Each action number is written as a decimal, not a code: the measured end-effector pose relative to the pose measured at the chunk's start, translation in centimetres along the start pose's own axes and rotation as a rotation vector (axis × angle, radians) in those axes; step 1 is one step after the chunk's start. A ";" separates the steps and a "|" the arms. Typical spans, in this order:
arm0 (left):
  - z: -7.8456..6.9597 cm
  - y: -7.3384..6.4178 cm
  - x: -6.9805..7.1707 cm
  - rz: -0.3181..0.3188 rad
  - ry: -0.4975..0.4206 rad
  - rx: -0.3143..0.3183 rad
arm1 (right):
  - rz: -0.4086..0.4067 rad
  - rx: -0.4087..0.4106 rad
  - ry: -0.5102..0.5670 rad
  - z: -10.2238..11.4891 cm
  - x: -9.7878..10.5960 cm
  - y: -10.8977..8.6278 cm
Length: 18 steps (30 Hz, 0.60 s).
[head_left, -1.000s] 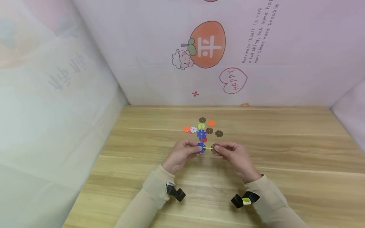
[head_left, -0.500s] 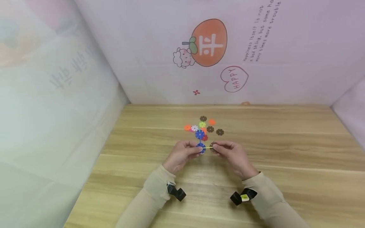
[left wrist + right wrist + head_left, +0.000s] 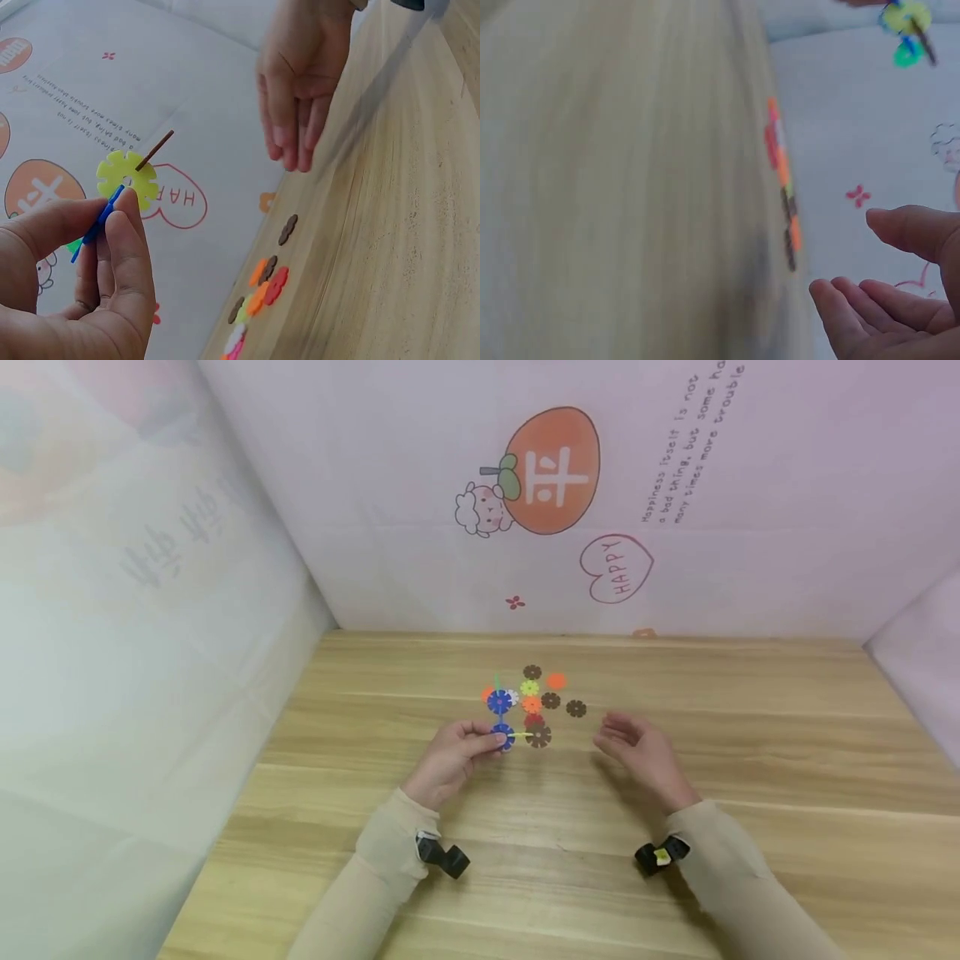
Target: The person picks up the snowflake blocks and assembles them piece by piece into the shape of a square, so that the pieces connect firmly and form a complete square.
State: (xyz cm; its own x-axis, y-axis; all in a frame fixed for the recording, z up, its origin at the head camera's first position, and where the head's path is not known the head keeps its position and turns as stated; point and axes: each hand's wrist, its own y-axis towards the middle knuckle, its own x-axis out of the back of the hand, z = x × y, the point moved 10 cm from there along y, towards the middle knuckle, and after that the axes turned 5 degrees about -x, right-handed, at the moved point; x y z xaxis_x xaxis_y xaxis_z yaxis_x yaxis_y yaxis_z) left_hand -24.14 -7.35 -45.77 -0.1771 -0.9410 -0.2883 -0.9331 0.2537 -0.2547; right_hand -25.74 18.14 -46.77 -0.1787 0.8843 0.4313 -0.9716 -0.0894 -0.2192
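My left hand (image 3: 452, 756) pinches a blue notched disc (image 3: 502, 737) between thumb and fingers. That disc belongs to a joined piece of slotted snowflake discs held above the table. A yellow disc (image 3: 127, 180), edge-on in the head view, links it to a brown disc (image 3: 538, 735) on the right. Farther up in the head view are another blue disc (image 3: 499, 702) and a green disc (image 3: 497, 681). My right hand (image 3: 643, 755) holds nothing, off to the right of the piece, with its fingers relaxed and thumb apart in the right wrist view.
Loose discs lie on the wooden table (image 3: 750, 760) beyond the hands: several brown discs (image 3: 576, 709), an orange disc (image 3: 556, 681), a lime disc (image 3: 529, 688) and a red disc (image 3: 534, 720). A printed cloth wall (image 3: 420, 585) rises behind the table.
The right hand has let go of the brown disc and drawn away to the right. The left hand has moved left with the joined discs, and the brown disc now faces the head camera.
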 end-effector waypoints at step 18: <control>-0.2 0.5 0.4 0.015 -0.008 0.002 | -0.025 0.090 -0.338 1.6 -1.5 7.3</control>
State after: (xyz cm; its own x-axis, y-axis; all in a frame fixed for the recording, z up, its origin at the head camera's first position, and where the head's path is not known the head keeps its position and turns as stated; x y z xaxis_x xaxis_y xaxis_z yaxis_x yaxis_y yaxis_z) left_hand -24.76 -7.63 -45.82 -0.1881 -0.9353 -0.2998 -0.9300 0.2677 -0.2518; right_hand -32.84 15.47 -47.61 -0.1816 0.6861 0.7045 -0.9834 -0.1235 -0.1332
